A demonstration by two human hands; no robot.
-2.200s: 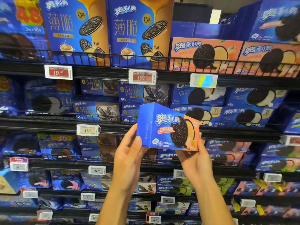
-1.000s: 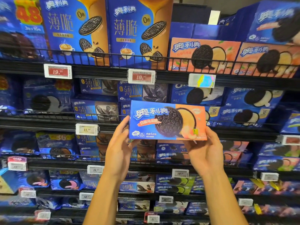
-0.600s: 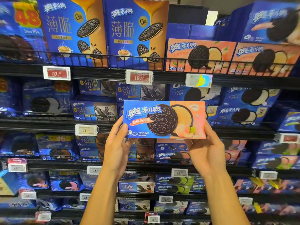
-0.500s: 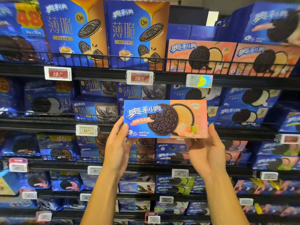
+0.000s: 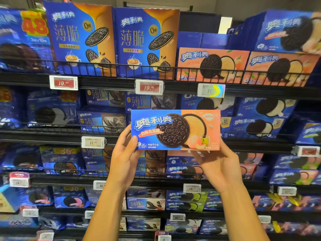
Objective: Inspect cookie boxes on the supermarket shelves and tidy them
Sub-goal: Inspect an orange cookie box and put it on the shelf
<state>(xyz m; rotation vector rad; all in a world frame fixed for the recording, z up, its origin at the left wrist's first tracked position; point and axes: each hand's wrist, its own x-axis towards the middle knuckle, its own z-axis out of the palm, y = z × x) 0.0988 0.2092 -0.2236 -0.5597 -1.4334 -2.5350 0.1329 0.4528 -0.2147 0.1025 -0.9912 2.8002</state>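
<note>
With the left hand and right hand each gripping an end of the peach cookie box, held face-out before the shelves, keep it level and slide it squarely beside its matching boxes.

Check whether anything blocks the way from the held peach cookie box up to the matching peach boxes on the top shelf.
The peach cookie box, held by the left hand and right hand, has open air above it. The matching peach boxes sit behind the top shelf's black wire rail, which the box would have to be lifted over. Nothing else visible intervenes.
</note>
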